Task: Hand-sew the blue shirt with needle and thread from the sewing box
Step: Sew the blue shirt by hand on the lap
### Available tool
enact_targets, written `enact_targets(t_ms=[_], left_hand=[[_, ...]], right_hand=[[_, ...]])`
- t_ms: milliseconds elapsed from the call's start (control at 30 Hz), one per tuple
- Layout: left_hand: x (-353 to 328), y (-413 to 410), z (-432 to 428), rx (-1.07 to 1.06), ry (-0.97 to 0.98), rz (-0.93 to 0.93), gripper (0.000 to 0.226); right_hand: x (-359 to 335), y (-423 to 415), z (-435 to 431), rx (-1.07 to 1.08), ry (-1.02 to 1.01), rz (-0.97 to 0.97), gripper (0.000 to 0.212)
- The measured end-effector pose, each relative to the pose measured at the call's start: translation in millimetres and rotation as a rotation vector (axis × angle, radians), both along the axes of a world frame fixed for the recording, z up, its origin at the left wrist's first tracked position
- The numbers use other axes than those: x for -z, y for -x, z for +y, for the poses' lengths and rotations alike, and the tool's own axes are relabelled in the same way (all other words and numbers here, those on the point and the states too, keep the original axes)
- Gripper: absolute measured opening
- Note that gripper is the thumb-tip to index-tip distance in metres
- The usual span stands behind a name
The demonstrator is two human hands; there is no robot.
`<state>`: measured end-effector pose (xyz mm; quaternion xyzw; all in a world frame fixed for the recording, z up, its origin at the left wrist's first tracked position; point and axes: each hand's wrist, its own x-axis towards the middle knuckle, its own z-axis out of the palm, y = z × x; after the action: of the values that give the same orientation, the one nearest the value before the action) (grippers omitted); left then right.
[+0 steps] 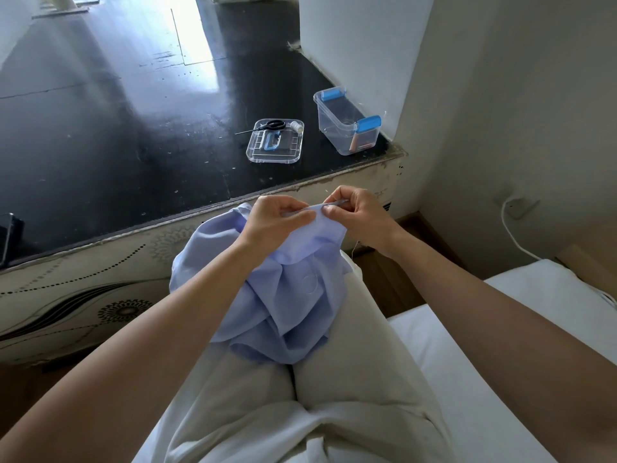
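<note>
The left hand (273, 217) pinches the blue shirt (267, 295) taut at its edge so the right hand (355, 213), pinching there too, can stitch.

Head-worn wide-angle view, forward and down, close over blue shirt (283, 305)

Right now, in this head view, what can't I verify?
Head view only:
- Needle: too small, lost among the fingers of the right hand where it pinches the blue shirt fold.
- Stitches: covered by the left hand and the right hand.
- Sewing box contents: blurred through its clear wall.
- Dark object: cut off by the left frame edge.
</note>
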<state>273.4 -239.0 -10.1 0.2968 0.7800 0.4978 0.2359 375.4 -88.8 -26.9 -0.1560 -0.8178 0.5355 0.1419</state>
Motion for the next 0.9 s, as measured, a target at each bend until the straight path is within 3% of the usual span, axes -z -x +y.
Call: enact_targets(t_ms=[500, 900], left_hand=[[1.1, 4.2, -5.5, 0.061, -0.045, -0.078, 0.007], [4.2, -0.5, -1.1, -0.016, -0.107, -0.106, 0.006]], right_hand=[[2.5, -6.7, -2.2, 0.035, 0.084, -0.021, 0.015], [0.0, -10.5, -3.4, 0.024, 0.098, -0.042, 0.013]])
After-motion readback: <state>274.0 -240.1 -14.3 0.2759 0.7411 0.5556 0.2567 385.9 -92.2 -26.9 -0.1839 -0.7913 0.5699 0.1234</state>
